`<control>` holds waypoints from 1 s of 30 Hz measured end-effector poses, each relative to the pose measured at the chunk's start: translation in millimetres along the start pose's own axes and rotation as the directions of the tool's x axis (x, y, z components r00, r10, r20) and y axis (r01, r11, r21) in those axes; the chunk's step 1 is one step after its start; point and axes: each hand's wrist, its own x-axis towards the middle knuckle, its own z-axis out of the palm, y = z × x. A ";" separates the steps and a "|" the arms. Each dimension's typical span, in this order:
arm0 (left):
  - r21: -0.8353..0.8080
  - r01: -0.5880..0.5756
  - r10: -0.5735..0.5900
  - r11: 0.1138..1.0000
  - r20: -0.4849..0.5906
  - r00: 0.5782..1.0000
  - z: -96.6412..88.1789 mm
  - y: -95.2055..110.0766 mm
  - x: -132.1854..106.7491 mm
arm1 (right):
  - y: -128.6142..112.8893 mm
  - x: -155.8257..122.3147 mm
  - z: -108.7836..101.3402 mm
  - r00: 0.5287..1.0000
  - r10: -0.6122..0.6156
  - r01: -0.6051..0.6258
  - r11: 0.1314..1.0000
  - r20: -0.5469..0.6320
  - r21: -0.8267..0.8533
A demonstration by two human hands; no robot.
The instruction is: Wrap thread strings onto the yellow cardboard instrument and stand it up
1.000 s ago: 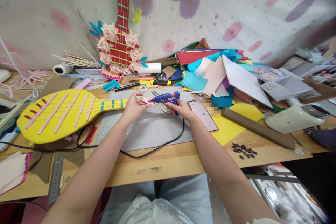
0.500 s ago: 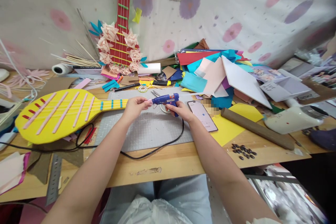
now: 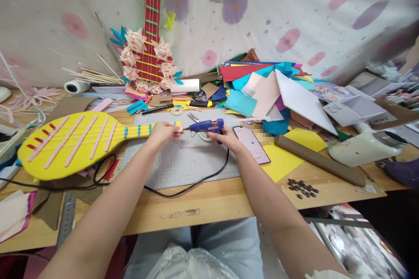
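Observation:
My right hand (image 3: 225, 137) is closed around the handle of a blue glue gun (image 3: 205, 126), its nozzle pointing left and a clear glue stick (image 3: 252, 120) jutting out behind. My left hand (image 3: 163, 134) pinches a small pink piece (image 3: 179, 129) right by the nozzle; whether the two touch, I cannot tell. Behind that hand runs the neck of a yellow toy guitar (image 3: 77, 134) with pink strips on its body and blue bands on its neck. Scissors (image 3: 194, 117) lie partly hidden behind the glue gun, on a grey cutting mat (image 3: 183, 165).
A red guitar with paper flowers (image 3: 152, 59) stands against the curtain. To the right are a phone (image 3: 251, 144), a brown tube (image 3: 319, 160), black oval pieces (image 3: 303, 188) and a white bottle (image 3: 365, 149). Coloured sheets (image 3: 242, 103) are heaped behind. A black cord (image 3: 193, 188) crosses the mat.
My left hand has shifted slightly left and down with the pink piece, away from the glue gun's body, so the nozzle shows more. The glue gun has barely moved.

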 end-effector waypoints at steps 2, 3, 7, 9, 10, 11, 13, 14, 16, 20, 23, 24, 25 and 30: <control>0.034 -0.075 0.078 0.997 -0.111 0.991 -7.6 4.5 -1.4 | 0.6 0.0 -2.7 1.000 -0.002 0.003 1.000 -0.025 0.019; 0.025 -0.109 0.111 0.994 -0.131 0.985 -11.4 7.2 -2.7 | 1.1 -0.1 -3.6 1.000 -0.002 0.003 1.000 -0.026 0.025; -0.047 -0.215 0.207 0.975 -0.131 0.969 -22.1 16.3 -8.3 | 1.9 -0.2 -2.9 1.000 -0.006 0.006 0.999 0.000 0.035; -0.047 -0.211 0.205 0.976 -0.107 0.973 -24.9 16.8 -9.3 | 1.0 -0.8 -1.4 1.000 -0.014 0.014 0.999 0.004 0.043; -0.040 -0.194 0.190 0.980 -0.090 0.978 -26.0 15.7 -9.1 | 0.4 -1.1 -0.8 1.000 -0.018 0.017 0.999 0.008 0.044; -0.032 -0.169 0.167 0.985 -0.068 0.984 -27.1 14.0 -8.7 | -0.1 -1.5 -0.5 1.000 -0.019 0.019 0.999 0.012 0.042; -0.025 -0.108 0.108 0.994 -0.017 0.994 -29.6 9.3 -7.5 | -0.4 -2.1 -0.5 1.000 -0.020 0.020 0.999 0.018 0.036; -0.032 -0.078 0.079 0.996 0.011 0.997 -31.1 6.9 -7.0 | 0.1 -2.2 -0.7 1.000 -0.021 0.021 0.999 0.018 0.034; -0.067 -0.024 0.029 0.997 0.072 0.997 -34.7 2.9 -6.4 | 1.9 -2.1 -1.4 1.000 -0.023 0.022 0.999 0.010 0.031; -0.169 0.103 -0.073 0.980 0.173 0.982 -42.3 0.2 -7.2 | 5.2 -1.6 -1.9 1.000 -0.002 0.003 1.000 -0.020 0.030; -0.199 0.172 -0.137 0.965 0.180 0.974 -45.9 1.7 -8.4 | 3.5 -2.3 -0.9 0.999 0.018 -0.017 0.999 -0.037 0.032; -0.200 0.182 -0.148 0.963 0.175 0.973 -46.7 2.4 -8.8 | 2.2 -2.9 -0.3 0.999 0.025 -0.024 0.999 -0.043 0.033; -0.200 0.185 -0.151 0.962 0.171 0.973 -47.4 3.2 -9.1 | 0.8 -3.4 0.2 0.998 0.032 -0.030 0.999 -0.050 0.036; -0.201 0.099 -0.068 0.975 0.153 0.986 -56.2 5.9 -6.8 | -2.1 -4.7 1.2 0.997 0.043 -0.040 0.998 -0.070 0.041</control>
